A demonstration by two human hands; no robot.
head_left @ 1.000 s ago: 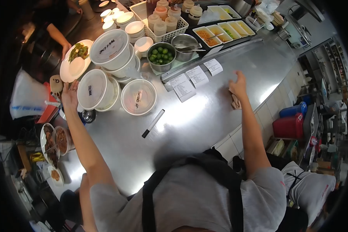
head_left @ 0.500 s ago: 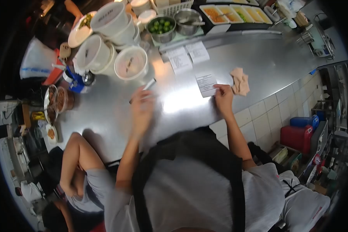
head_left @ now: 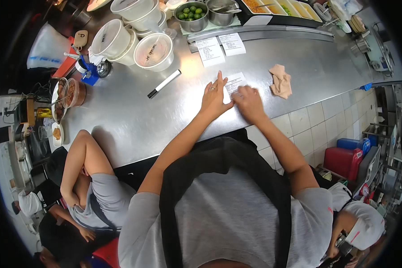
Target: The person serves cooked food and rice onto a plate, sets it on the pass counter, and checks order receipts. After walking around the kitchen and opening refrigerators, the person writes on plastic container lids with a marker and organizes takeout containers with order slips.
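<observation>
A printed paper slip (head_left: 235, 82) lies on the steel counter (head_left: 187, 107) between my hands, partly covered by them. My left hand (head_left: 215, 97) is at the slip's left edge, fingers spread and pointing up. My right hand (head_left: 249, 102) rests over the slip's lower right part, fingers curled and slightly blurred; whether it grips the paper cannot be made out. Two more slips, one longer (head_left: 210, 52) and one shorter (head_left: 232, 43), lie further back by the metal rail. To the left is a black-and-white marker (head_left: 165, 83); a crumpled tan cloth (head_left: 280, 81) sits to the right.
Lidded tubs (head_left: 153, 51) stand at the back left, near a bowl of limes (head_left: 191, 17) and a black tray of toppings (head_left: 281, 12). At the left edge are food dishes (head_left: 74, 93). A co-worker's bent arm (head_left: 82, 161) is at the front left; another person stands at the right.
The third slip has moved from the rail toward me. My left hand has come from the tubs, past the marker, to the slip; my right hand has left the cloth for the slip.
</observation>
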